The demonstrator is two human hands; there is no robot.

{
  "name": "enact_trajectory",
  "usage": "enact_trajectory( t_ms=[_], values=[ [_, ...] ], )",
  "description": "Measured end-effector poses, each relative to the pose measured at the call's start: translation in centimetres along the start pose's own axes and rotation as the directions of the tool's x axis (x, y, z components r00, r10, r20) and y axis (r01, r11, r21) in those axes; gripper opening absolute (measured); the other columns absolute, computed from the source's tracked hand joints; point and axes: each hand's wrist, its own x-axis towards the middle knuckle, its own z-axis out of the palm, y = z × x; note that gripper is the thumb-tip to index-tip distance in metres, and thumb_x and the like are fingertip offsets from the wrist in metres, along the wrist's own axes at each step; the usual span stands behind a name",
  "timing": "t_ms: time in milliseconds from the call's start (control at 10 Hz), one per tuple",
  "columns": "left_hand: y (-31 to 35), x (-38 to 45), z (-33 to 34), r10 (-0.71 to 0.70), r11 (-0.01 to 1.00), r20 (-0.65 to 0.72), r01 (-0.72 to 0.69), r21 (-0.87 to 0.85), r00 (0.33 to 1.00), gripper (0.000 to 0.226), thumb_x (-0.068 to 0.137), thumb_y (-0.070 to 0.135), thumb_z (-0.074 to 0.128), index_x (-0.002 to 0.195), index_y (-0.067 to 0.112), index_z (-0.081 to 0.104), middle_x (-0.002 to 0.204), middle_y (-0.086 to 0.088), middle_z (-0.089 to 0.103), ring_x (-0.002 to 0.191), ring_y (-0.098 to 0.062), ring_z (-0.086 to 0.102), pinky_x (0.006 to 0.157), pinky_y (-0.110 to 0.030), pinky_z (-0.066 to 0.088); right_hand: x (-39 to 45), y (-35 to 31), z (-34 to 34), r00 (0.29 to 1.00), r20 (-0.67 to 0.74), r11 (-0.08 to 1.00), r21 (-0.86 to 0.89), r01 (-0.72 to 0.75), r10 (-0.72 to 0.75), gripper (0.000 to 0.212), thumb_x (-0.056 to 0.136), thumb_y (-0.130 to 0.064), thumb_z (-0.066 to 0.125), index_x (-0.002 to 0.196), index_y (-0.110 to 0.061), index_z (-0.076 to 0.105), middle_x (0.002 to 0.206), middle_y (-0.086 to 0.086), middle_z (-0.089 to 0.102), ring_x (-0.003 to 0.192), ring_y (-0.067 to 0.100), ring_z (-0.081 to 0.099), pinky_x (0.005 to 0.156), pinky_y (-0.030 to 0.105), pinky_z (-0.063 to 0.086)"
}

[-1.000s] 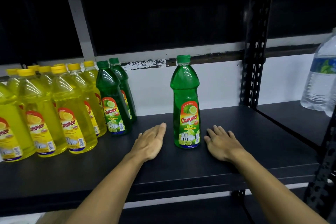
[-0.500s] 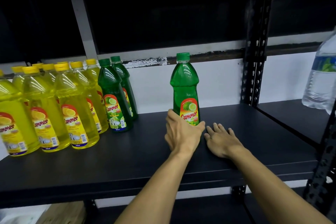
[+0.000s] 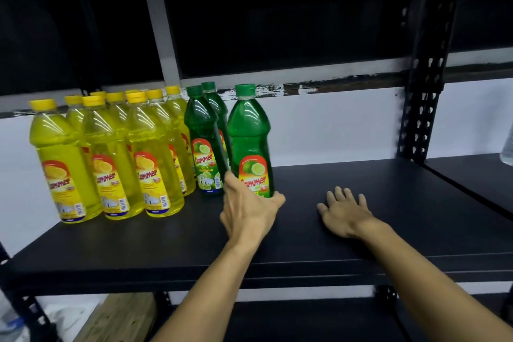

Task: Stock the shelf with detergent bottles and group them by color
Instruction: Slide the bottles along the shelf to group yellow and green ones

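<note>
Head view: left hand (image 3: 249, 211) clamped on green bottle (image 3: 251, 141) mid-shelf (image 3: 388, 203); right hand (image 3: 344, 214) flat, fingers apart.

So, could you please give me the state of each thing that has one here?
Left hand: grips the nearest green bottle low down.
Nearest green bottle: upright, capped, beside two others.
Two green bottles: upright, capped.
Yellow bottles: upright, capped, grouped at left.
Right hand: flat on the shelf.
</note>
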Motion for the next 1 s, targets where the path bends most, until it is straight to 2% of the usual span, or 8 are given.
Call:
enact_trajectory(
  t_ms=[200, 400, 600, 1000],
  values=[
    [-4.0, 3.3, -3.7, -0.079, 0.994, -0.059, 0.083, 0.077, 0.995, 0.111, 0.063, 0.058, 0.08, 0.143, 0.014, 0.016, 0.133, -0.011, 0.04, 0.118, -0.033, 0.049, 0.088, -0.046, 0.045, 0.4, -4.1, 0.9, 0.99, -0.006, 0.989, 0.036, 0.143, -0.142, 0.058, 0.103, -0.044, 0.012, 0.156, -0.022, 0.007, 0.162, 0.0, -0.006, 0.148, 0.019, -0.011, 0.118, 0.049, -0.009],
    [-5.7, 5.9, -5.5, -0.144, 0.979, -0.069, 0.153, 0.132, 0.987, 0.109, 0.067, 0.056, 0.081, 0.144, 0.011, 0.018, 0.131, -0.01, 0.047, 0.117, -0.033, 0.052, 0.083, -0.045, 0.046, 0.3, -3.9, 0.7, 0.99, -0.016, 0.988, 0.06, 0.142, -0.141, 0.056, 0.102, -0.046, 0.015, 0.155, -0.027, 0.01, 0.162, -0.002, -0.003, 0.149, 0.015, -0.009, 0.119, 0.046, -0.006],
    [-6.0, 6.5, -5.4, -0.144, 0.979, -0.085, 0.155, 0.134, 0.986, 0.095, 0.068, 0.05, 0.084, 0.13, 0.007, 0.027, 0.123, -0.01, 0.051, 0.105, -0.034, 0.058, 0.071, -0.042, 0.046, 0.3, -4.0, 0.7, 0.991, -0.016, 0.989, 0.057, 0.135, -0.134, 0.056, 0.102, -0.047, 0.014, 0.155, -0.028, 0.009, 0.162, -0.003, -0.004, 0.149, 0.015, -0.009, 0.119, 0.046, -0.005],
    [-5.5, 7.0, -4.8, -0.121, 0.989, -0.097, 0.128, 0.073, 0.988, 0.091, 0.068, 0.046, 0.085, 0.13, 0.006, 0.031, 0.119, -0.015, 0.052, 0.104, -0.034, 0.056, 0.077, -0.042, 0.05, 0.8, -3.9, 1.0, 0.992, -0.02, 0.991, 0.047, 0.126, -0.125, 0.057, 0.102, -0.047, 0.014, 0.155, -0.028, 0.01, 0.162, -0.003, -0.003, 0.148, 0.014, -0.009, 0.119, 0.045, -0.006]
  ],
)
